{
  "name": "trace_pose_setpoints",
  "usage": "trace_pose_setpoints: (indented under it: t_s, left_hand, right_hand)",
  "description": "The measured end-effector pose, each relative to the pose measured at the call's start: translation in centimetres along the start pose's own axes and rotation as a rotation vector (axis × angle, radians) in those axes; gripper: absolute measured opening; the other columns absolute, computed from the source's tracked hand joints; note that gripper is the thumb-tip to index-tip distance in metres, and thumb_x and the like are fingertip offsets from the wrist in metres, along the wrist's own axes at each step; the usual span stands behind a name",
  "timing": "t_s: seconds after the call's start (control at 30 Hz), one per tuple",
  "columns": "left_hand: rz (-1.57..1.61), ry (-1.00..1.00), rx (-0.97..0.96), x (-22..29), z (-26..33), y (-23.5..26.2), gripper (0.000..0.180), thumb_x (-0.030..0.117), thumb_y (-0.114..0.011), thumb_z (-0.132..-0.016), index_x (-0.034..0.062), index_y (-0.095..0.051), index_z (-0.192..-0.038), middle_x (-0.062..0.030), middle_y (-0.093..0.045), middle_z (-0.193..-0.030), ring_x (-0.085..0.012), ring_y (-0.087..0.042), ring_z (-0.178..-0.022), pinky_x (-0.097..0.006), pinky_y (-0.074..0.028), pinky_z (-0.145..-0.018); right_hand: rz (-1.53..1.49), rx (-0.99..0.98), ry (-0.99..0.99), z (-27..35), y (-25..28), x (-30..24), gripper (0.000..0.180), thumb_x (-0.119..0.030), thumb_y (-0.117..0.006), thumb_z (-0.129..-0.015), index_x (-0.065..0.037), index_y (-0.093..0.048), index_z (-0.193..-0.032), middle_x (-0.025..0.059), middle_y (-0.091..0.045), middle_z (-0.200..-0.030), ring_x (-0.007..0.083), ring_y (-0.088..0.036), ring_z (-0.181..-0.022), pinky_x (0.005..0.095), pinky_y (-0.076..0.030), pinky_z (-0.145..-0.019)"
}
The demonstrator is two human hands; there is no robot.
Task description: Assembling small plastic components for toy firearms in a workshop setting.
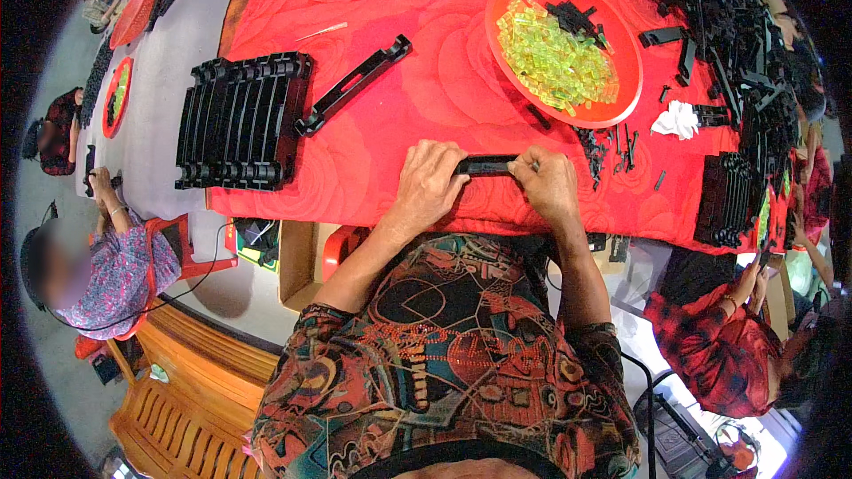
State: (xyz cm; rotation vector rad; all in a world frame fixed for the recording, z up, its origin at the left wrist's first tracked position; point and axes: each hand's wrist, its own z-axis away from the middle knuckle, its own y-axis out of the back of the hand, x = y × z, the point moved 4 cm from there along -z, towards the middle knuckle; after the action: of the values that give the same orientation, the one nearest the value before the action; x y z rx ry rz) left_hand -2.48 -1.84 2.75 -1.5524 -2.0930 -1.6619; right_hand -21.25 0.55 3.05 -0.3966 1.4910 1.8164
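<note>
A black plastic bar-shaped part [486,165] lies level between my hands near the table's front edge. My left hand [429,179] is closed round its left end. My right hand [547,179] pinches the right end between thumb and fingers; whether a smaller piece is in those fingers is hidden. Left of them a stack of similar long black parts [244,121] sits on the red cloth. One single black part [353,86] lies slanted beside that stack. Beyond my right hand stands a round red tray [627,93] with many small yellow-green translucent pieces [555,58] and some black ones.
Small black pieces [599,153] lie scattered right of my hands, near a crumpled white tissue [679,121]. A large heap of black parts [754,44] covers the right side. Other people sit at both sides. A cardboard box [300,268] stands below the table edge.
</note>
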Motion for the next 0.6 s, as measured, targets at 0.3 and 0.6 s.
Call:
trace_pose_setpoints:
  t_s: [0.3,0.6]
  left_hand:
    - [-0.009,0.21,-0.269,-0.7,-2.2,-0.7,0.027,0.025,-0.065,-0.075,0.0018,-0.053,-0.083,-0.0142,-0.056,-0.082,-0.0321,-0.052,-0.083,-0.042,-0.041,-0.071]
    - [0.023,0.178,-0.347,-1.4,-3.1,-2.4,0.021,0.022,-0.067,-0.073,0.0045,-0.059,-0.082,-0.0118,-0.057,-0.074,-0.0306,-0.055,-0.077,-0.04,-0.041,-0.071]
  right_hand:
    - [0.067,0.033,0.1,-0.1,-0.3,-0.7,0.022,-0.02,-0.063,-0.074,-0.002,-0.052,-0.07,0.0172,-0.058,-0.064,0.0367,-0.059,-0.066,0.0464,-0.043,-0.058]
    - [-0.044,0.062,0.132,0.1,-0.1,-0.7,0.022,-0.013,-0.064,-0.071,0.0,-0.046,-0.065,0.0145,-0.053,-0.059,0.0334,-0.057,-0.06,0.0423,-0.042,-0.054]
